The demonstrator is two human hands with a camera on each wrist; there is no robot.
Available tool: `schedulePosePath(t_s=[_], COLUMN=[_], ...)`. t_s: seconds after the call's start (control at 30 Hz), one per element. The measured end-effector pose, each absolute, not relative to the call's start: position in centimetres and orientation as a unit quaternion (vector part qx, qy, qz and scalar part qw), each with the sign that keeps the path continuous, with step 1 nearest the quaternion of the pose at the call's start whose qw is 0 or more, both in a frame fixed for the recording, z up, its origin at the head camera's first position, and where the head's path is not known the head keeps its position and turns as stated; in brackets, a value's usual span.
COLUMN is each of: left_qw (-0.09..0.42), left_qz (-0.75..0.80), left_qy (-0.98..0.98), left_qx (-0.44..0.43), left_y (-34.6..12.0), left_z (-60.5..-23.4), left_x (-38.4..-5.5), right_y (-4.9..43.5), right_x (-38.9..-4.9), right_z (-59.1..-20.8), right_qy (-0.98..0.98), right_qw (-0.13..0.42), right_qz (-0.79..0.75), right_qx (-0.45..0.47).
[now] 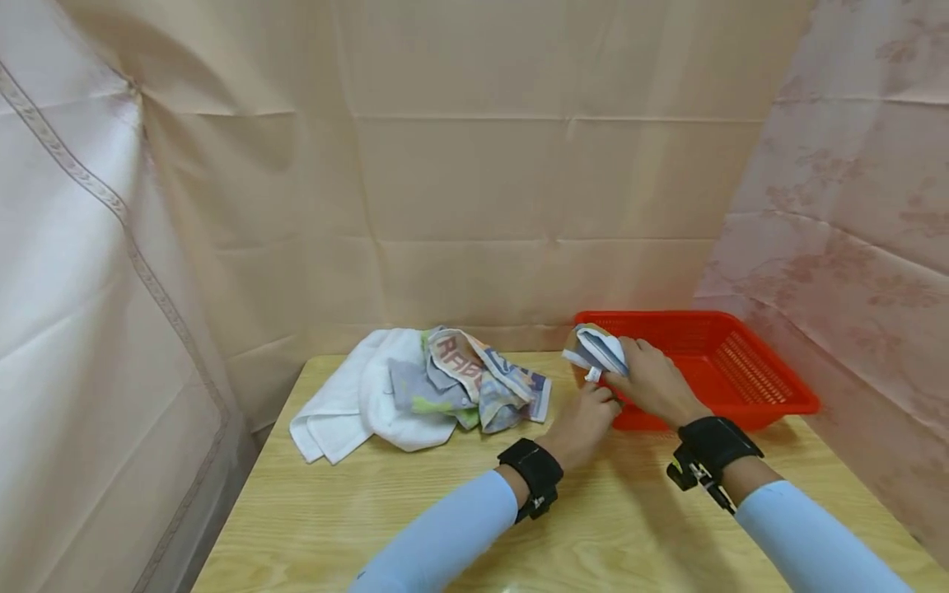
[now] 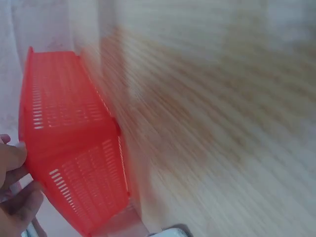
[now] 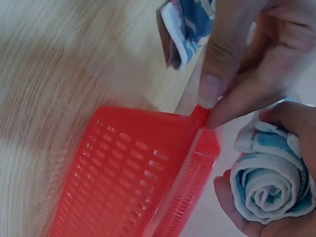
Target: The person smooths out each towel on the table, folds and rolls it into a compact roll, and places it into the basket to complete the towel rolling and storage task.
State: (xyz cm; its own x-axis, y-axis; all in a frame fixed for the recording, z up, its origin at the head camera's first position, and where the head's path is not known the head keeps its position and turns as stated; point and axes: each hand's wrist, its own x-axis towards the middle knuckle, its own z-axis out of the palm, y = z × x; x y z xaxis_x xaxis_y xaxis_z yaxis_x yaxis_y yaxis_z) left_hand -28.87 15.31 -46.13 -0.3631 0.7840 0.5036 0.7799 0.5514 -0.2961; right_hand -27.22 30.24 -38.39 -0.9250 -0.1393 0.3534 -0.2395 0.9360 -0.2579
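Observation:
My left hand [image 1: 586, 424] pinches the corner of a red plastic basket [image 1: 749, 362] between thumb and fingers, as the right wrist view also shows. In my right hand [image 1: 656, 383] is a rolled towel [image 3: 269, 192], white and blue, its spiral end facing the right wrist camera. The roll is held above the basket's left end, close to my left hand. A small white tag [image 1: 593, 375] hangs from it. Slotted basket walls fill much of the left wrist view, with the fingers [image 2: 12, 160] at the rim.
Left of the basket, a loose heap of towels lies on the wooden table [image 1: 356, 527]: a white towel [image 1: 341, 403] and crumpled patterned ones [image 1: 460, 375] with lettering. Cloth curtains [image 1: 460, 181] stand behind the table and along both sides.

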Motion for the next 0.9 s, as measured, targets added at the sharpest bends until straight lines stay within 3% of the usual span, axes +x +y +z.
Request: schedulePosePath(t_s=[0.27, 0.9], left_qw=[0.345, 0.299], left_qz=[-0.024, -0.041], left_qy=[-0.811, -0.835], left_qx=[-0.473, -0.46], left_y=[15.4, 15.8], left_z=[-46.5, -46.0], left_x=[-29.5, -28.8], right_y=[29.6, 32.5], right_x=[-28.7, -30.6], right_z=[-38.8, -40.4], right_qy=[-0.972, -0.979], right_qw=[0.17, 0.129], right_qz=[0.141, 0.158], right_qx=[0.081, 0.017])
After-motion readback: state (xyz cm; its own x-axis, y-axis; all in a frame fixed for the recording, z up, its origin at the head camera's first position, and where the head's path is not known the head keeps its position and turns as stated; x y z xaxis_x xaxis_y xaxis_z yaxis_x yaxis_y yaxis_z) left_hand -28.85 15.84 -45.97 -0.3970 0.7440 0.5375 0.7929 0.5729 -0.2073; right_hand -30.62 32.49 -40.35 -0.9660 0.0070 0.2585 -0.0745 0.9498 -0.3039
